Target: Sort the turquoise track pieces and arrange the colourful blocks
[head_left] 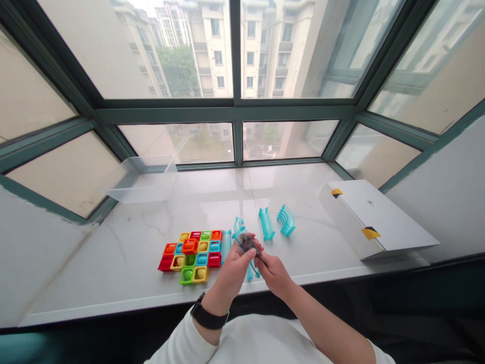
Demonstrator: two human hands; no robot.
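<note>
My left hand point(235, 268) is closed around a small dark grey pouch-like thing point(247, 242) with a thin dark cord; its exact kind does not show. The fingers of my right hand point(276, 274) pinch its dark lower end. Both hands are close together above the front of the white ledge. Partly behind them lie clear turquoise track pieces point(239, 224), some covered by my hands. Left of my hands, colourful square blocks point(195, 258) in red, yellow, green, blue and orange sit side by side, one orange block point(190, 246) seemingly on top of others.
A straight turquoise track piece point(266, 224) and a curved one point(286, 220) lie beyond my right hand. The clear plastic bin point(142, 194) stands at the back left. At the right is a white box point(379, 217) with yellow-black tape. Green-framed windows point(237, 114) bound the ledge.
</note>
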